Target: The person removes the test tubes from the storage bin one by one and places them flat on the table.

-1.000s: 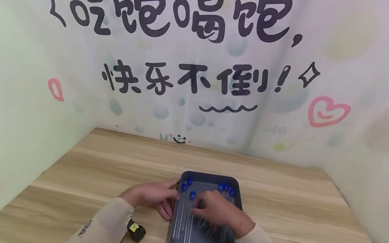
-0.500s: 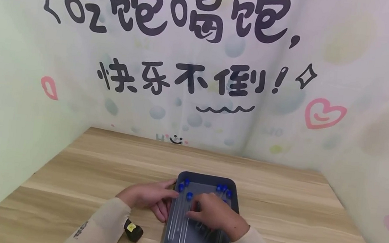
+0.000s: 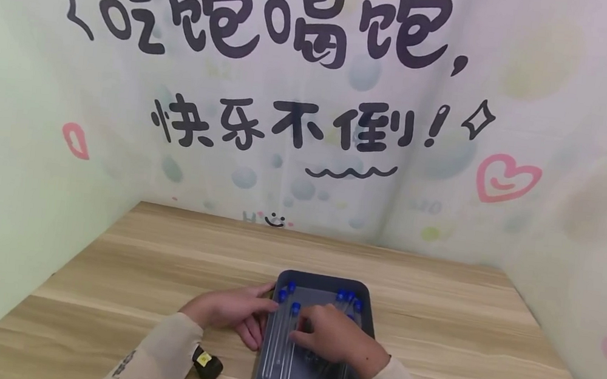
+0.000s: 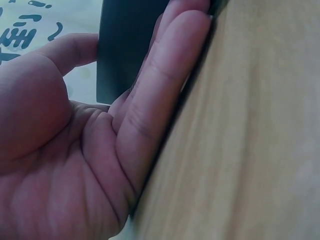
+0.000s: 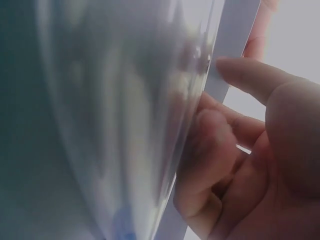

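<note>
A dark grey tray [image 3: 322,278] is sitting on the wooden table [image 3: 431,342], and everything else is placed from it. Clear test tubes with blue caps [image 3: 294,306] are lying lengthwise inside the tray, caps pointing toward its far rim. The left hand [image 3: 231,314] is resting against the tray's left outer wall, fingers straight and pressing flat along the wall, thumb reaching over the rim; the left wrist view is showing those fingers [image 4: 170,75] lying along the dark wall with nothing gripped. The right hand [image 3: 336,336] is lying over the tubes in the tray's middle, fingers curling round a clear tube [image 5: 150,120]. Left of the tray, a small black device with a yellow label [image 3: 205,363] is sitting; its writing is unreadable. Behind the tray, the backdrop [image 3: 302,92] is reading "吃饱喝饱, 快乐不倒!".
</note>
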{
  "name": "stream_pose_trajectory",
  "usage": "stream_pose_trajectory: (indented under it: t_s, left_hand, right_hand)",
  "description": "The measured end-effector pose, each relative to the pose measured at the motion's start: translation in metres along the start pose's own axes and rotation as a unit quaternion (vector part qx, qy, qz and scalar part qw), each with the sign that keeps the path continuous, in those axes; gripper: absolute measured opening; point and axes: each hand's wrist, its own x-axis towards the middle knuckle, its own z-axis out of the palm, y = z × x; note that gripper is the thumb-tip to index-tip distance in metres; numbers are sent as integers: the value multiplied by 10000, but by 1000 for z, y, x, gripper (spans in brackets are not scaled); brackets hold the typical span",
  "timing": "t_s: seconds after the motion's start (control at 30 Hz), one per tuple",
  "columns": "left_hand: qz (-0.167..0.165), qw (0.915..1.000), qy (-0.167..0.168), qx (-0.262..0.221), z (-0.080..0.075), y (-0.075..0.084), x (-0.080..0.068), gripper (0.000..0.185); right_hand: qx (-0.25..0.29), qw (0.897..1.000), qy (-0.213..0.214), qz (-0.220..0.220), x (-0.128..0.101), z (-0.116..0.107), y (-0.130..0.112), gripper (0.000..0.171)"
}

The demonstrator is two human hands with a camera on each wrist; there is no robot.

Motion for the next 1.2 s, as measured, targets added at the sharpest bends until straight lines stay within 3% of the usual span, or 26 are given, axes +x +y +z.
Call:
stream_pose_trajectory:
  t_s: [0.37, 0.77, 1.2]
  left_hand:
    - [60, 10000, 38, -5, 0, 3, 1, 77]
    - [27, 10000, 50, -31, -3, 0, 3, 76]
    - [53, 10000, -10, -16, -1, 2, 1, 77]
  right_hand:
    - [415, 9991, 56, 106, 5, -2, 3, 18]
    - [1429, 9881, -246, 504, 5, -4, 4, 12]
    - [1877, 9793, -537, 529, 4, -4, 6, 28]
